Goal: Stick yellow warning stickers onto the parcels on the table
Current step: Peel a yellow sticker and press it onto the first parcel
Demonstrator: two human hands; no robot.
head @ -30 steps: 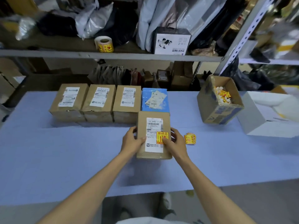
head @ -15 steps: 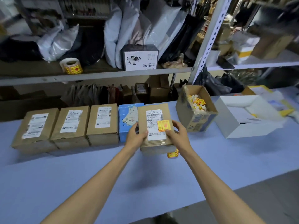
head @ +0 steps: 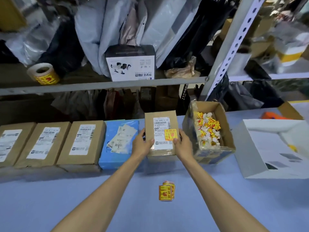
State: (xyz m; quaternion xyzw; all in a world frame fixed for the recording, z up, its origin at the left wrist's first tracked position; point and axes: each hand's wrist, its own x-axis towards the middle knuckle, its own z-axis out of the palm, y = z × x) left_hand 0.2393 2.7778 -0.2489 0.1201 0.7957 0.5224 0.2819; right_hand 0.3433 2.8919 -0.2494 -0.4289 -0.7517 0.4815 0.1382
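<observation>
Stickers [head: 166, 190] lie in a small yellow stack on the table [head: 50, 206] nearest me, between my forearms and well clear of both, so the near stretch of blue surface is open room for the next parcel.

Farther out, my left hand [head: 142, 144] and right hand [head: 183, 144] clasp the brown parcel [head: 161, 136] from either side, fingers curled round its edges and thumbs lying on the white label. It already carries a yellow warning sticker [head: 170, 134] at the label's right edge, just above my right thumb. I judge this one finished and ready to be set into the row.

To do that well I would lower it flat, square with the blue parcel [head: 119, 144] on its left, and let go only when its base sits down. The gap is tight: the open carton of sticker scraps [head: 212, 131] stands just beside my right hand, so my knuckles could nudge it.

Beyond the blue parcel three brown parcels [head: 45, 143] show no yellow, so I take them as still to do. Behind everything the shelf rail [head: 100, 85] overhangs the table's far edge, limiting any lift.
</observation>
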